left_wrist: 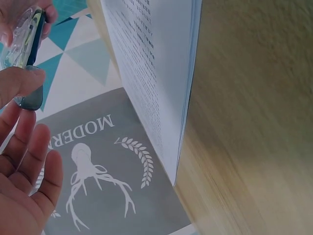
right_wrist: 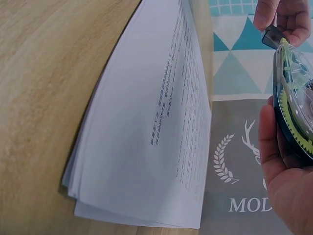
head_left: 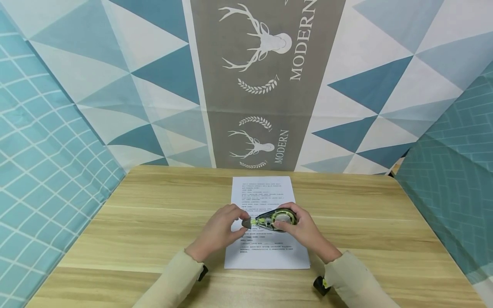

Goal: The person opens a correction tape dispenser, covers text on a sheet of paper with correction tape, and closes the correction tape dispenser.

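A correction tape (head_left: 266, 221) with a clear shell and yellow-green gear is held above a stack of printed paper (head_left: 269, 259). My right hand (head_left: 307, 229) grips its round body, thumb on the near face. Between thumb and fingertips, my left hand (head_left: 220, 227) pinches the dark grey cap (head_left: 246, 223) at the narrow end. Some yellow-green neck shows between cap and body. In the right wrist view the cap (right_wrist: 272, 37) sits at the tip, tilted to the body; whether they still touch is unclear. The left wrist view shows the left hand's other fingers (left_wrist: 36, 156) loosely bent.
The paper stack lies on a wood-grain table (head_left: 165, 205), its sheets slightly uneven at one corner. Behind the table hangs a patterned cloth (head_left: 254, 102) with deer heads and triangles. Blue-green cloths line both sides. A dark wrist device (head_left: 321, 285) is by the right sleeve.
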The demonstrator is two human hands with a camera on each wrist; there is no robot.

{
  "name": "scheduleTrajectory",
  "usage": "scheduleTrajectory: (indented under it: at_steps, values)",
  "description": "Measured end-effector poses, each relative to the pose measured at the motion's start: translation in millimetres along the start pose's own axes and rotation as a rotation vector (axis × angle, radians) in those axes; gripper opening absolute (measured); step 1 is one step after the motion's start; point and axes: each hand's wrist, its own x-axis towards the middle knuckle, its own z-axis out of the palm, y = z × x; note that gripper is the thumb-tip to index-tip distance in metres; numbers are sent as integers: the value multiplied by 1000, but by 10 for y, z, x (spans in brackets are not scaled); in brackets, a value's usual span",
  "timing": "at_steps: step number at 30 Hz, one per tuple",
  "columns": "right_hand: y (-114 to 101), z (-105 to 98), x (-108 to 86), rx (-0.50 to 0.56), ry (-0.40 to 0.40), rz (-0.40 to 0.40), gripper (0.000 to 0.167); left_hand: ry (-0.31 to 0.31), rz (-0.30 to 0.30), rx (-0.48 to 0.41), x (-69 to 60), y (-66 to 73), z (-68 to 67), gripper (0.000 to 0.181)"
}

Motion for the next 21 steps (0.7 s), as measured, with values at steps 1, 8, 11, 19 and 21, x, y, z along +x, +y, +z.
scheduleTrajectory:
  at_steps: [1, 8, 11, 19, 21]
  values:
    - [2, 0, 2, 2, 3, 4, 35, 1, 0, -4, 0, 1, 2, 24]
    - [-10, 0, 2, -2, 4, 3, 35, 20, 12, -48, 9, 12, 8, 23]
    - [-14, 3, 3, -5, 1, 4, 35, 19, 7, -56, 8, 16, 10, 24]
    - [-6, 16, 29, 10, -4, -8, 34, 43, 41, -74, 8, -6, 41, 24]
    - [-8, 21, 32, 8, -11, -18, 34, 50, 50, -87, 10, -14, 55, 25]
